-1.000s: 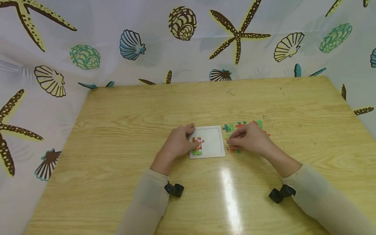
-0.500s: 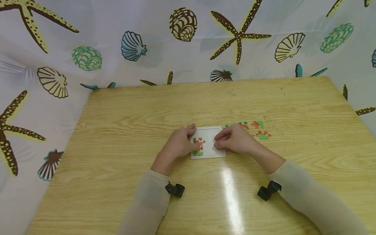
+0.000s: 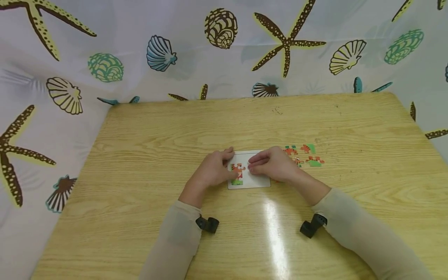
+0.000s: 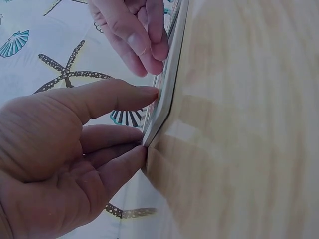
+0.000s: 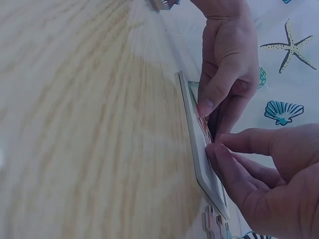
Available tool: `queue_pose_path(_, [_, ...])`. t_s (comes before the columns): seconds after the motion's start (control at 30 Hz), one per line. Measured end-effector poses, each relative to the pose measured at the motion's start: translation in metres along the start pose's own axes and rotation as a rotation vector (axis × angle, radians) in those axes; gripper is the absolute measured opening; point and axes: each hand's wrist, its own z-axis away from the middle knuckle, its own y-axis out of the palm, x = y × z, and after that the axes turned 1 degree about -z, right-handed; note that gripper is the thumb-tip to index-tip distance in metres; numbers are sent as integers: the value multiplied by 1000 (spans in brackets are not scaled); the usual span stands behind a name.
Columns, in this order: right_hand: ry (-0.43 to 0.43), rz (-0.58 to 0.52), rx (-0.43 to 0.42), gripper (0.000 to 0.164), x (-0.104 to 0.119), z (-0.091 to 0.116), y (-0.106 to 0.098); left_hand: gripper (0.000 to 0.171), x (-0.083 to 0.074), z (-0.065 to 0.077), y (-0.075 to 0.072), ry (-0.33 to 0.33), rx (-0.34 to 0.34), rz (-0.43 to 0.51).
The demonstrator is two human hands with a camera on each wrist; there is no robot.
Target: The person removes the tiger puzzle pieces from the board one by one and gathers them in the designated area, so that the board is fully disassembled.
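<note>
A small white puzzle tray [image 3: 257,181] lies on the table, with joined jigsaw pieces [image 3: 237,168] showing an orange animal and green along its left side. My left hand [image 3: 211,168] holds the tray's left edge, thumb over the pieces and fingers at the rim. Over the middle of the tray, my right hand [image 3: 274,164] pinches a jigsaw piece between thumb and fingertips, mostly hidden by them. In the right wrist view, the right fingertips are right beside the joined pieces, close to the left thumb [image 5: 207,105].
Several loose orange and green jigsaw pieces [image 3: 315,161] lie right of the tray, some hidden behind my right hand. The wood-grain table [image 3: 157,136] meets a white cloth [image 3: 196,74] with shells and starfish at its back and sides. Both wrists carry small black cameras.
My right hand has moved left from the loose pieces to over the tray, fingertips pinched, uncovering pieces at the right. The left hand has stayed on the tray's edge.
</note>
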Motion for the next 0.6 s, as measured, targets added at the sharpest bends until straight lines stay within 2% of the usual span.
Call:
queue_pose_path(0.1, [-8, -22, 0, 30, 2, -2, 3, 72, 0, 0, -1, 7, 5, 0])
queue_pose_path(0.27, [-11, -80, -49, 26, 4, -5, 12, 72, -1, 2, -4, 12, 16, -3])
queue_pose_path(0.6, [44, -64, -121, 22, 10, -9, 19, 72, -3, 4, -4, 5, 21, 0])
